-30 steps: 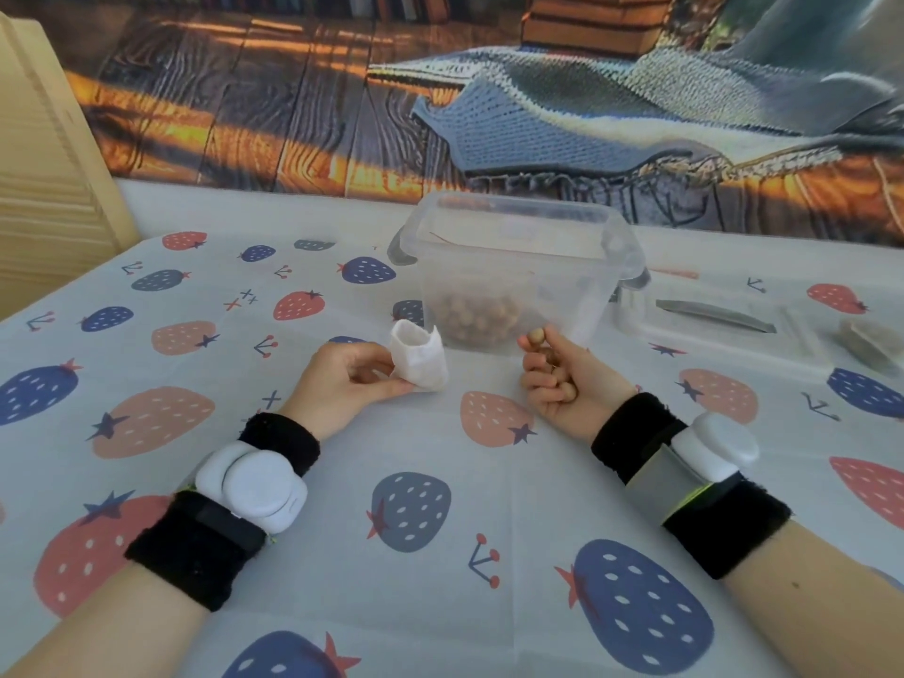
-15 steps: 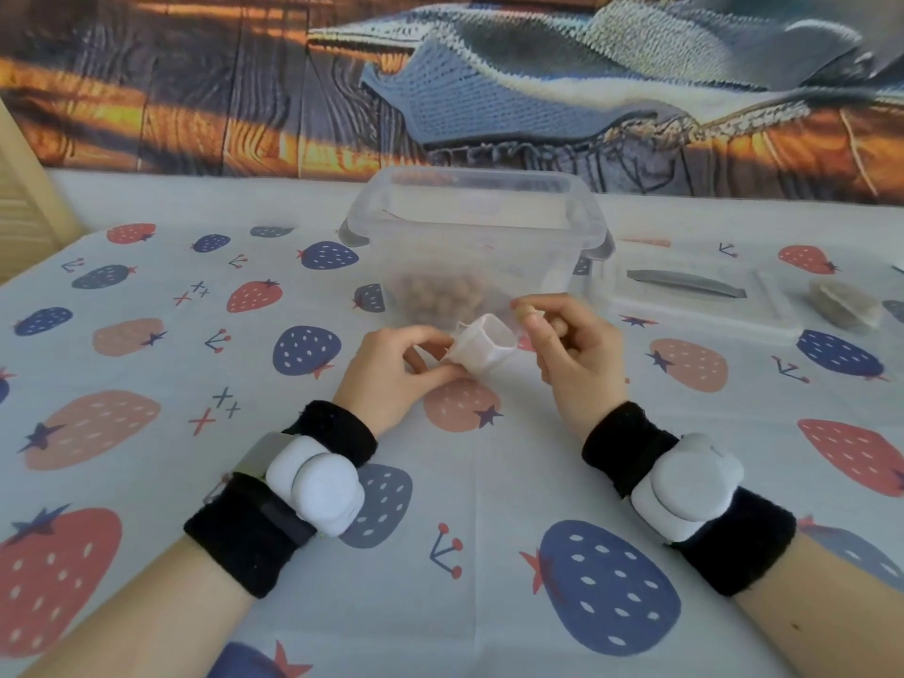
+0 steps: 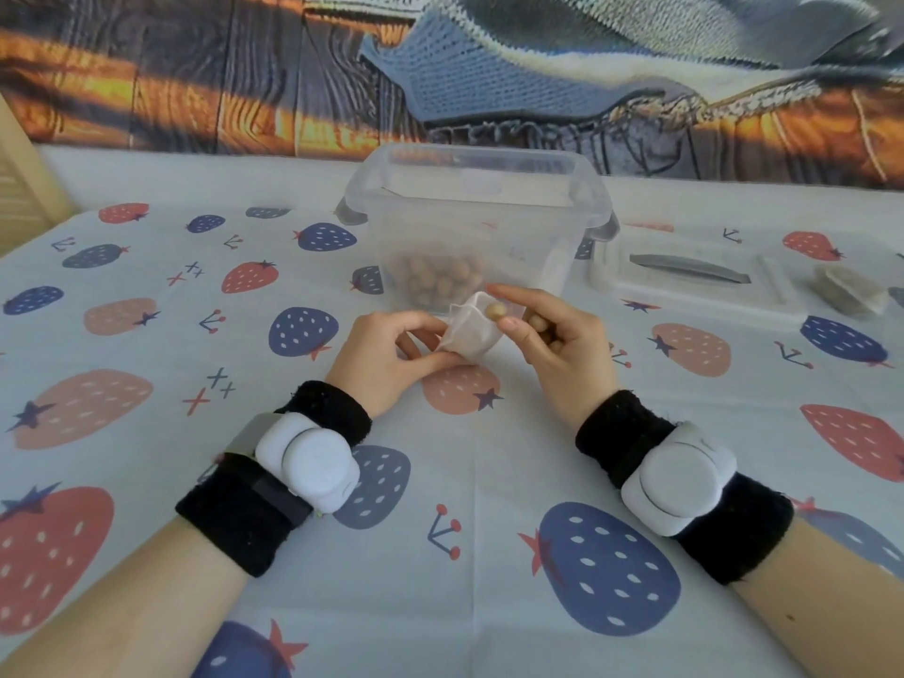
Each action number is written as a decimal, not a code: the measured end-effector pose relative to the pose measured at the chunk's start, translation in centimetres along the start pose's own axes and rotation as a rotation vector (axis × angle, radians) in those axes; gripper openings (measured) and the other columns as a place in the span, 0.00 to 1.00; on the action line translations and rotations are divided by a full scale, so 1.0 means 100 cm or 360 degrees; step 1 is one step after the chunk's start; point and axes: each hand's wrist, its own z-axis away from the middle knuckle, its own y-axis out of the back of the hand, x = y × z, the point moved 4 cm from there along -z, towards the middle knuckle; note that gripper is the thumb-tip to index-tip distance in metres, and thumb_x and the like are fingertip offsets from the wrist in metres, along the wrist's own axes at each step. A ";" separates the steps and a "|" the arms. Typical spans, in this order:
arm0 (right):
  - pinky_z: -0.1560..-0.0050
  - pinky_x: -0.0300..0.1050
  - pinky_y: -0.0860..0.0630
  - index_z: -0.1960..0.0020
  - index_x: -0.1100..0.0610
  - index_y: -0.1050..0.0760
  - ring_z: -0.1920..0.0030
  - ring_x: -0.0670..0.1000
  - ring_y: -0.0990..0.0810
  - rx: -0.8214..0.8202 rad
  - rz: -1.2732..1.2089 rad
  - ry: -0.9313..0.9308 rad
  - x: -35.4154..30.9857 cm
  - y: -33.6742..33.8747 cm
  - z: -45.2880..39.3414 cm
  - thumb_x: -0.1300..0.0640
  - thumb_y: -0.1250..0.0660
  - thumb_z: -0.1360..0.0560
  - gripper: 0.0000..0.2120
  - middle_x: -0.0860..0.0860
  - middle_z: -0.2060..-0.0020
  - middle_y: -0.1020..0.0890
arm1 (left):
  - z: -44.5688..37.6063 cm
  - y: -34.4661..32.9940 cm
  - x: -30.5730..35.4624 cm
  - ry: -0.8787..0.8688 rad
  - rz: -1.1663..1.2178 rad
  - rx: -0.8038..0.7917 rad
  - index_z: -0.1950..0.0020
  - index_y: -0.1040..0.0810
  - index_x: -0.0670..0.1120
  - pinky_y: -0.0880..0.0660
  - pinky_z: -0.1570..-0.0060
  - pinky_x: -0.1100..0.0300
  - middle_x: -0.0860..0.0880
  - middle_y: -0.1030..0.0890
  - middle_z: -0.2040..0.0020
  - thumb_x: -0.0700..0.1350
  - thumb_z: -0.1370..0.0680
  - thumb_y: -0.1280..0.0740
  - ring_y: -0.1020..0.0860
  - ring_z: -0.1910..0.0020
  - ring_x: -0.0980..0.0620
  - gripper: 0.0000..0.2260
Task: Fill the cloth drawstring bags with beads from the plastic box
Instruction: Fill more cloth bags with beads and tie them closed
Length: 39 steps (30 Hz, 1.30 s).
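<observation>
My left hand [image 3: 386,354] pinches a small white cloth drawstring bag [image 3: 470,330] by its side, with the mouth open and tilted toward the right. My right hand [image 3: 557,340] pinches a tan bead [image 3: 495,311] between thumb and forefinger right at the bag's mouth, and more beads sit in its curled fingers. Just behind both hands stands the clear plastic box [image 3: 477,208], open, with a heap of tan beads [image 3: 433,281] at its bottom.
The box's clear lid [image 3: 694,286] with a grey handle lies flat to the right of the box. A greyish cloth bag [image 3: 848,292] lies at the lid's right end. A strawberry-print tablecloth [image 3: 464,506] covers the table; a printed backdrop hangs behind.
My hands came together in front of the box. The right hand turned over and brought a bead to the bag's mouth, and the left hand tilted the bag toward it.
</observation>
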 end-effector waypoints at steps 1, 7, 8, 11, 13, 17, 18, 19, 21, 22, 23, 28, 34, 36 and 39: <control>0.67 0.32 0.39 0.44 0.51 0.24 0.70 0.47 0.40 0.0008 0.0005 0.0002 0.000 0.001 0.000 0.62 0.35 0.25 0.11 0.54 0.73 0.38 | 0.000 0.000 0.000 0.0006 -0.0005 -0.0002 0.55 0.19 0.56 0.28 0.63 0.68 0.54 0.18 0.61 0.49 0.32 0.24 0.25 0.69 0.58 0.09; 0.71 0.33 0.37 0.56 0.50 0.27 0.74 0.45 0.39 0.0093 -0.0033 -0.0170 0.004 0.004 0.000 0.58 0.38 0.23 0.05 0.48 0.75 0.37 | 0.000 0.000 -0.001 0.0013 -0.0010 0.0005 0.55 0.20 0.58 0.26 0.62 0.62 0.54 0.18 0.62 0.48 0.32 0.24 0.25 0.68 0.57 0.10; 0.74 0.33 0.39 0.60 0.53 0.30 0.75 0.45 0.39 0.0135 -0.0132 -0.0319 0.008 0.005 -0.001 0.59 0.40 0.21 0.09 0.48 0.75 0.37 | 0.000 0.000 -0.001 0.0017 -0.0012 0.0007 0.55 0.20 0.57 0.26 0.62 0.61 0.53 0.18 0.62 0.48 0.32 0.24 0.26 0.68 0.57 0.10; 0.78 0.32 0.46 0.66 0.56 0.38 0.80 0.45 0.43 0.0237 -0.0388 -0.0916 0.026 0.008 0.000 0.52 0.49 0.18 0.18 0.50 0.77 0.38 | 0.000 0.000 -0.002 0.0046 0.0014 0.0023 0.55 0.19 0.56 0.26 0.61 0.61 0.52 0.18 0.62 0.49 0.33 0.23 0.26 0.68 0.58 0.10; 0.76 0.30 0.47 0.67 0.55 0.39 0.82 0.46 0.45 0.0312 -0.0538 -0.1193 0.035 0.011 0.002 0.52 0.51 0.19 0.19 0.49 0.79 0.38 | 0.000 0.000 -0.003 0.0058 0.0028 0.0020 0.55 0.19 0.56 0.25 0.60 0.60 0.52 0.19 0.63 0.48 0.33 0.23 0.26 0.68 0.57 0.10; 0.76 0.30 0.49 0.70 0.55 0.39 0.82 0.47 0.46 0.0393 -0.0719 -0.1302 0.036 0.013 0.001 0.60 0.49 0.26 0.13 0.50 0.79 0.39 | 0.000 0.000 -0.003 0.0063 0.0037 0.0011 0.56 0.20 0.57 0.25 0.60 0.60 0.54 0.19 0.64 0.48 0.33 0.23 0.26 0.68 0.58 0.10; 0.77 0.30 0.49 0.69 0.55 0.39 0.82 0.47 0.45 0.0378 -0.0700 -0.1248 0.032 0.012 0.001 0.61 0.49 0.26 0.13 0.50 0.78 0.38 | 0.000 0.000 -0.002 0.0059 0.0038 0.0011 0.56 0.20 0.58 0.25 0.60 0.60 0.53 0.19 0.64 0.48 0.33 0.23 0.26 0.68 0.58 0.10; 0.77 0.31 0.48 0.67 0.56 0.39 0.81 0.47 0.44 0.0352 -0.0644 -0.1147 0.028 0.011 0.001 0.62 0.48 0.24 0.13 0.50 0.77 0.38 | 0.001 0.000 -0.002 0.0055 0.0037 0.0012 0.57 0.20 0.58 0.25 0.60 0.60 0.52 0.19 0.63 0.48 0.33 0.23 0.26 0.68 0.57 0.10; 0.79 0.33 0.44 0.62 0.57 0.37 0.79 0.44 0.41 0.0264 -0.0487 -0.0827 0.018 0.008 0.001 0.62 0.47 0.20 0.12 0.49 0.76 0.37 | 0.001 0.001 -0.001 0.0048 0.0034 0.0020 0.57 0.21 0.59 0.25 0.61 0.61 0.51 0.19 0.63 0.49 0.34 0.23 0.26 0.68 0.56 0.10; 0.79 0.34 0.42 0.61 0.57 0.36 0.78 0.43 0.40 0.0206 -0.0429 -0.0643 0.013 0.006 0.001 0.62 0.46 0.20 0.11 0.47 0.77 0.36 | 0.001 0.001 -0.001 0.0046 0.0037 0.0023 0.58 0.21 0.60 0.26 0.61 0.61 0.51 0.19 0.63 0.49 0.34 0.23 0.26 0.68 0.56 0.10; 0.77 0.33 0.41 0.59 0.57 0.34 0.78 0.42 0.40 0.0146 -0.0393 -0.0474 0.008 0.004 0.002 0.61 0.43 0.20 0.09 0.45 0.78 0.35 | 0.001 0.001 0.000 0.0044 0.0038 0.0022 0.58 0.21 0.60 0.26 0.62 0.62 0.51 0.19 0.63 0.48 0.34 0.23 0.26 0.68 0.56 0.10; 0.72 0.37 0.41 0.55 0.52 0.23 0.74 0.49 0.40 -0.0010 -0.0312 -0.0080 -0.004 -0.002 0.002 0.55 0.32 0.28 0.02 0.63 0.73 0.33 | 0.000 0.001 -0.002 0.0032 -0.0005 0.0005 0.59 0.22 0.61 0.28 0.64 0.65 0.51 0.19 0.62 0.45 0.33 0.23 0.27 0.70 0.58 0.13; 0.70 0.41 0.42 0.49 0.50 0.20 0.70 0.57 0.42 -0.0117 -0.0335 -0.0041 -0.001 -0.006 0.003 0.54 0.31 0.29 0.09 0.70 0.69 0.33 | 0.000 0.001 -0.001 0.0017 -0.0020 0.0004 0.59 0.21 0.60 0.26 0.64 0.61 0.52 0.19 0.64 0.45 0.33 0.23 0.27 0.70 0.55 0.12; 0.70 0.43 0.43 0.48 0.50 0.21 0.70 0.57 0.43 -0.0141 -0.0339 -0.0056 0.000 -0.007 0.003 0.58 0.31 0.29 0.10 0.69 0.70 0.34 | 0.000 0.001 -0.001 0.0007 -0.0016 0.0006 0.58 0.21 0.60 0.27 0.65 0.62 0.51 0.19 0.64 0.46 0.33 0.23 0.27 0.70 0.55 0.11; 0.71 0.40 0.44 0.47 0.48 0.22 0.73 0.49 0.43 -0.0138 -0.0275 -0.0069 0.001 -0.006 0.003 0.58 0.32 0.29 0.11 0.59 0.74 0.38 | 0.000 0.001 -0.001 0.0000 -0.0009 0.0001 0.58 0.21 0.60 0.27 0.65 0.63 0.50 0.19 0.64 0.46 0.33 0.23 0.27 0.70 0.55 0.11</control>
